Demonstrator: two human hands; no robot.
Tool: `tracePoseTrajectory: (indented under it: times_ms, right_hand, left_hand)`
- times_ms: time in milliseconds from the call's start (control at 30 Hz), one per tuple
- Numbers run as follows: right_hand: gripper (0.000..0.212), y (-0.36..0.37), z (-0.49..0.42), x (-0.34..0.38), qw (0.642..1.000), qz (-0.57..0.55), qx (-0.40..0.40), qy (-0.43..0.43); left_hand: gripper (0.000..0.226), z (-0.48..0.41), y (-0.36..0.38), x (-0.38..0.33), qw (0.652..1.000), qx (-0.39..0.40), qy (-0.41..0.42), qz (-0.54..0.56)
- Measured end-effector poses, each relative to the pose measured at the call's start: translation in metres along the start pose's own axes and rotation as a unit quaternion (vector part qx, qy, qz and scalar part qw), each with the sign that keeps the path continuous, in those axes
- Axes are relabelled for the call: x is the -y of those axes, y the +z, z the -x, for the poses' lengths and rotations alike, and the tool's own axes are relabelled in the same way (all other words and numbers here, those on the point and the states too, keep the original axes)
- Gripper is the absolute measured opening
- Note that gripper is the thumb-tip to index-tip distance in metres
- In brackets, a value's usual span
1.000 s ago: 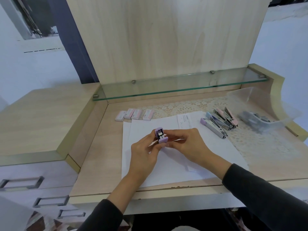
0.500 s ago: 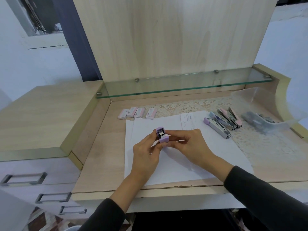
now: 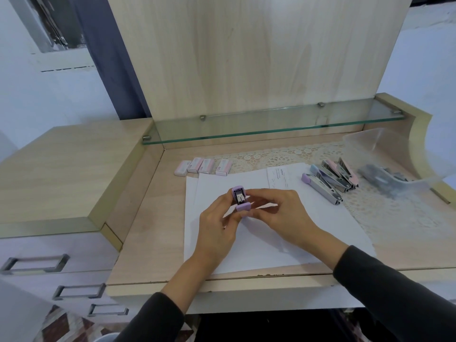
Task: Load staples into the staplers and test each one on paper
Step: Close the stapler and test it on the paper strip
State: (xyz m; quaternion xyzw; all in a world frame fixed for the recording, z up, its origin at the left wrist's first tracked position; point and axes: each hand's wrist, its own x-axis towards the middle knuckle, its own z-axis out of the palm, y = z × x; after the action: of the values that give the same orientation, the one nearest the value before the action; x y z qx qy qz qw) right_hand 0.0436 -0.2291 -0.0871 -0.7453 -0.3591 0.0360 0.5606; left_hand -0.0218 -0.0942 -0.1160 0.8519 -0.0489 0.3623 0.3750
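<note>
Unmoved: left hand [image 3: 217,225], right hand [image 3: 283,215] on lilac stapler [image 3: 240,199]; slip [image 3: 280,177] writing unreadable.

Paper sheets [image 3: 271,248] lay centred on the desk [image 3: 148,230]. Mini stapler [image 3: 240,199] was held above them, left hand [image 3: 217,225] on its left, right hand [image 3: 283,215] on its right. Four staple boxes [image 3: 203,167] sat in a row behind the paper's left corner. A row of staplers [image 3: 330,178] lay at its back-right edge, plastic container [image 3: 385,174] further right on the lace mat [image 3: 394,213]. Glass shelf [image 3: 271,127] ran behind everything.
</note>
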Motion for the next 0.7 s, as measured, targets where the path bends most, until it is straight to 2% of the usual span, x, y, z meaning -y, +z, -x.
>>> tracePoseTrajectory:
  times_ms: [100,233,433,500,600,700]
  right_hand:
    - [0.031,-0.007,-0.001,0.001,0.999,0.017,0.033,0.000]
    - [0.043,-0.013,0.000,0.003,0.998,0.005,0.059,0.001]
    - [0.037,-0.038,0.003,0.007,0.998,0.056,0.023,0.003]
    - [0.037,-0.055,0.004,0.007,0.996,0.086,0.015,0.027]
    - [0.034,-0.084,0.005,0.002,0.994,0.037,0.026,0.098]
    - [0.034,-0.107,0.005,-0.008,0.987,0.050,0.024,0.149]
  left_hand:
    - [0.035,-0.002,-0.001,0.000,0.999,0.021,-0.024,0.043]
    - [0.043,-0.005,-0.002,-0.006,0.997,0.047,-0.024,0.051]
    - [0.050,-0.021,-0.003,-0.018,0.996,0.049,-0.038,0.058]
    - [0.046,-0.033,-0.008,-0.019,0.995,0.075,-0.049,0.049]
    - [0.028,-0.055,-0.015,-0.018,0.985,0.156,-0.064,-0.019]
    - [0.018,-0.077,-0.012,-0.019,0.971,0.220,-0.062,-0.073]
